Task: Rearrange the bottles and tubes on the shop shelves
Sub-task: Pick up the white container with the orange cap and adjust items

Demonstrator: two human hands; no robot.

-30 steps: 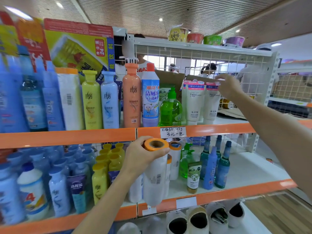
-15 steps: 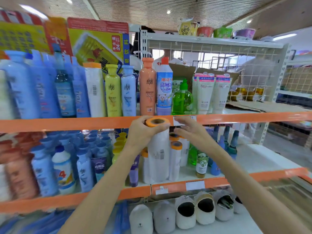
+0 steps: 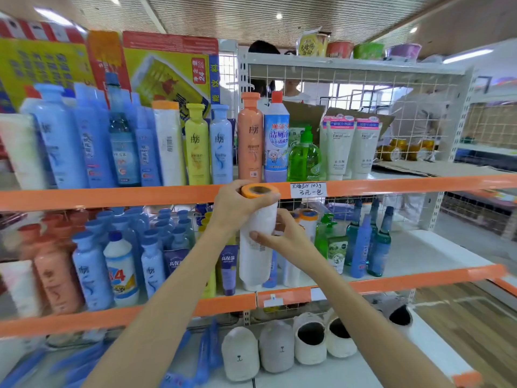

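Left hand (image 3: 236, 207) wraps the top of the white orange-capped tube (image 3: 257, 242), fingers curled round just under the cap, thumb across the front. The tube hangs upright in front of the middle shelf (image 3: 391, 284), its cap level with the upper shelf's orange rail (image 3: 112, 196). Right hand (image 3: 282, 236), a second ago up at the facial-wash tubes (image 3: 349, 147), has come down; its fingers now curl round the tube's mid-body, thumb pressed to the front. Two-handed hold suggests the tube is about to be set somewhere; a matching tube (image 3: 309, 228) stands just right.
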